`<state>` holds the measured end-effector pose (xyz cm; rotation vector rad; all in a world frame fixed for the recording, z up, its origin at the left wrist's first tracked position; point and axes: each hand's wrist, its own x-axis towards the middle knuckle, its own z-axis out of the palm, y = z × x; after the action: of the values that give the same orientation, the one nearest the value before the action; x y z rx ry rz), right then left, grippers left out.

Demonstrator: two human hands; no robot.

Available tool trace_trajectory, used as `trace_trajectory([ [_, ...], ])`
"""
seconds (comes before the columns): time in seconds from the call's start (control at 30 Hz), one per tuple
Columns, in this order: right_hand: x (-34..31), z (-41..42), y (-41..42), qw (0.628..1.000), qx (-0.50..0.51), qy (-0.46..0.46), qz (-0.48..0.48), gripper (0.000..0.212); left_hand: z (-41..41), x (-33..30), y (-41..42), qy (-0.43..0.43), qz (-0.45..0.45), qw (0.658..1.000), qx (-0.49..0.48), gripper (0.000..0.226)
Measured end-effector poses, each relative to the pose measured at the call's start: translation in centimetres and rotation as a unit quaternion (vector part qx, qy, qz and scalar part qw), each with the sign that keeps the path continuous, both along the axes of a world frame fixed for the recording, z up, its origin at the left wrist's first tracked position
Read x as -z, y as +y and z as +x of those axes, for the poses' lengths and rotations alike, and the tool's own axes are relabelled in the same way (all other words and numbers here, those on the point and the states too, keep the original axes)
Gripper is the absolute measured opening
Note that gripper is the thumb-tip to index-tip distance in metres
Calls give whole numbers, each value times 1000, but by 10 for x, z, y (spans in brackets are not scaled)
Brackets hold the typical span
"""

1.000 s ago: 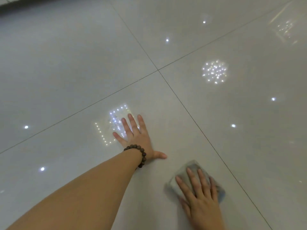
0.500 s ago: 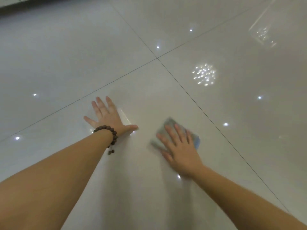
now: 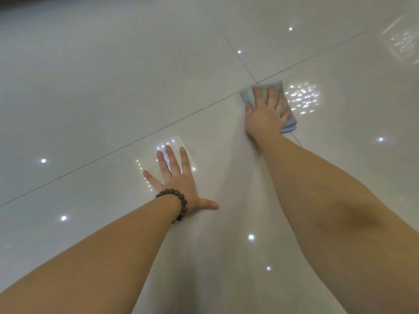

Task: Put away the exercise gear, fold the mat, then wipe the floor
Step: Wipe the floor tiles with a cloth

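A folded pale blue cloth (image 3: 248, 94) lies on the glossy white tiled floor (image 3: 113, 91), right at the crossing of two tile joints. My right hand (image 3: 266, 114) presses flat on the cloth with straight, spread fingers, the arm stretched far forward. My left hand (image 3: 176, 180) rests palm down on the floor nearer to me, fingers spread, thumb pointing right. It wears a dark beaded bracelet (image 3: 179, 200) at the wrist. No mat or exercise gear is in view.
Dark grout lines (image 3: 136, 139) cross the floor diagonally and meet near the cloth. Ceiling lights reflect as bright dots and clusters (image 3: 301, 98) on the tiles. A dark edge (image 3: 13, 5) shows at the far top left.
My right hand has pushed the cloth away from me, from close in front up to the tile joint crossing. My left hand stays planted on the floor as the view shifts.
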<state>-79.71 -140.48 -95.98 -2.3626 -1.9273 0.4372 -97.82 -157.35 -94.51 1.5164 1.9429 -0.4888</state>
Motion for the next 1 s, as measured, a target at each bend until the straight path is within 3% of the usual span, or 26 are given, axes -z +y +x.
trace_trajectory([
  [0.03,1,-25,-3,1000,20,0,3,52,0,-1,0,-4,-2,1000,-3,164],
  [0.07,2,-51,-15,1000,-23,1,16,52,-1,-2,1,-7,-6,1000,-5,164],
  [0.1,1,-74,-32,990,-136,3,30,51,-1,-3,1,-10,-9,1000,-6,164],
  [0.17,1,-84,-60,912,-410,9,11,50,-1,-4,1,-13,-11,1000,-7,163],
  [0.2,2,-69,-51,877,-480,-2,17,51,-2,-4,1,-12,-10,1000,-4,163],
  [0.23,2,-53,-35,885,-464,-17,30,53,-2,-3,1,-10,-10,1000,-1,163],
  [0.27,4,-37,-16,931,-363,-29,33,55,-2,-3,1,-11,-13,1000,0,164],
  [0.3,5,-23,-4,981,-191,-20,29,55,-2,-4,1,-13,-15,1000,-3,164],
  [0.33,5,-22,-2,999,-34,-10,9,54,-2,-4,1,-14,-13,1000,-4,164],
  [0.37,2,-33,-10,999,48,-6,8,53,-1,-3,1,-12,-11,1000,-2,164],
  [0.4,1,-52,-24,1000,21,-11,20,53,-1,-4,1,-12,-12,1000,-1,164],
  [0.43,-2,-69,-43,994,-105,-10,32,52,0,-4,1,-12,-12,1000,-1,164],
  [0.5,1,-66,-74,927,-373,6,24,52,-1,-4,0,-11,-8,1000,3,163],
  [0.53,0,-46,-76,912,-408,-5,27,54,-1,-4,-1,-11,-7,1000,3,163],
  [0.57,3,-21,-73,938,-344,-9,26,57,0,-4,-1,-9,-7,1000,2,164],
  [0.63,6,28,-70,997,-61,-16,44,56,1,-2,-1,-3,-3,1000,0,165],
  [0.67,3,40,-76,998,43,-17,35,55,1,-2,-1,0,0,1000,2,166],
  [0.7,4,41,-84,996,80,-20,22,54,0,-4,-2,2,1,1000,4,166],
  [0.9,-19,27,-161,983,-165,-79,-14,59,-1,-13,-1,-5,0,1000,6,164],
  [1.0,-18,65,-174,979,-170,-112,-20,59,-3,-11,-3,-8,5,1000,13,165],
])
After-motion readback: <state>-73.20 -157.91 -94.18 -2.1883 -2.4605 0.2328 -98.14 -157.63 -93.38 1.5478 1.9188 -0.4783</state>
